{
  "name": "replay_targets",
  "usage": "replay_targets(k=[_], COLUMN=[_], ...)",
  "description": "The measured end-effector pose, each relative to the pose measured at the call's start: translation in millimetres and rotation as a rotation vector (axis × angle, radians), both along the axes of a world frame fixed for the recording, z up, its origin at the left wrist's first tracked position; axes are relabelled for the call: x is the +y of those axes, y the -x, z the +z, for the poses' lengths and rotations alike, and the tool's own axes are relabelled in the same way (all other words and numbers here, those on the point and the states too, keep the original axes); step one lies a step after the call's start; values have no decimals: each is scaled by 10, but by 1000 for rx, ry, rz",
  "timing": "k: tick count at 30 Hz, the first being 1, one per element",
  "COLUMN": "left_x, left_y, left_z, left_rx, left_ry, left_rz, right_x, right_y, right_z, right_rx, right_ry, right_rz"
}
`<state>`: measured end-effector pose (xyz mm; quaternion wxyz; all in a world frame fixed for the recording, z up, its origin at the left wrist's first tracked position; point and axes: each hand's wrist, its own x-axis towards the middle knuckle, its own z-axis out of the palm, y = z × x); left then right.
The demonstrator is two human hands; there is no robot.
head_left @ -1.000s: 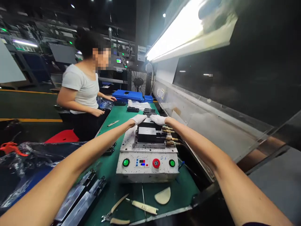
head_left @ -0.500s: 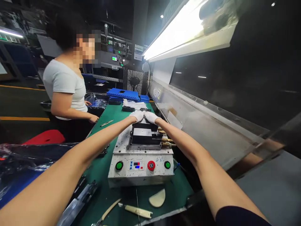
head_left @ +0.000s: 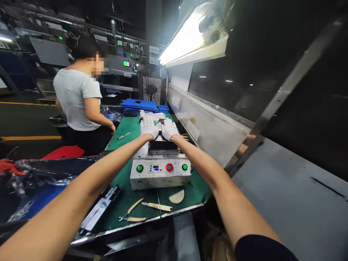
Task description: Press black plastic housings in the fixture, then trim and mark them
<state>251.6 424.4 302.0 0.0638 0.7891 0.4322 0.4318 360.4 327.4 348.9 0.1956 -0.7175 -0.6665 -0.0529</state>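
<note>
Both my hands wear white gloves and reach far out over the green bench. My left hand (head_left: 148, 127) and my right hand (head_left: 169, 129) lie side by side with fingers stretched, just beyond the black fixture block (head_left: 162, 144) on top of the white machine box (head_left: 160, 172). The box front has two green buttons, a red button (head_left: 169, 167) and a small display. What lies under my palms is hidden.
A person in a white T-shirt (head_left: 78, 99) stands at the bench's left side. Pliers (head_left: 130, 213), a labelled stick (head_left: 157, 206) and a pale wedge (head_left: 176, 197) lie near the front edge. Flat metal parts (head_left: 99, 210) sit front left; blue trays (head_left: 140, 104) at the far end.
The camera has pulled back and up, so the bench looks farther away. My hands stay together past the black fixture, now with fingers flatter. The other person has turned away.
</note>
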Motion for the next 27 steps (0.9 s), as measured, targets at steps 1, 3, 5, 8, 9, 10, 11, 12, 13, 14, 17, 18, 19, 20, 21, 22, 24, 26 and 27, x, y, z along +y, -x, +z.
replay_targets(k=[1,3,5,8,9,10,11,12,13,14,17,18,19,20,21,22,24,26,27], left_x=[-161,-574,-1076,-1792,-1974,-2116,-2219,-2287,-2327,-2346,-2357,-2362,-2370,-2381,-2393,-2405,-2425,-2438,-2443], left_y=[42,214,492,949,1068,1160,1222,1257,1272,1271,1234,1224,1218,1217,1219,1223,1232,1239,1240], left_z=[42,35,-162,-741,-951,-1141,-1301,-1426,-1513,-1567,-1599,-1590,-1581,-1575,-1573,-1574,-1584,-1596,-1600], left_rx=[-19,-42,-29,14,18,25,66,107,152,193,260,270,275,279,282,284,291,299,300], left_ry=[12,14,-21,-66,-57,-31,13,46,72,86,76,70,66,61,57,54,53,59,63], left_rz=[25,38,-13,-89,-74,-46,-46,-40,-41,-43,-35,-28,-23,-19,-16,-14,-11,-3,0], right_x=[-167,-623,-1198,-2005,-2198,-2340,-2435,-2487,-2508,-2508,-2464,-2451,-2442,-2435,-2430,-2426,-2416,-2405,-2401], right_y=[85,248,363,360,313,254,189,128,74,32,-27,-31,-31,-29,-27,-27,-31,-39,-41], right_z=[-5,-109,-403,-1078,-1296,-1484,-1633,-1743,-1815,-1857,-1877,-1869,-1859,-1848,-1835,-1822,-1789,-1752,-1734], right_rx=[5,17,37,134,173,202,214,214,205,193,175,172,168,163,157,150,137,121,114], right_ry=[-20,-79,-162,-168,-145,-120,-100,-87,-78,-74,-56,-49,-43,-38,-33,-27,-13,2,9], right_rz=[-9,-2,91,118,71,18,-28,-70,-103,-127,-162,-163,-163,-167,-177,-190,-215,-224,-223])
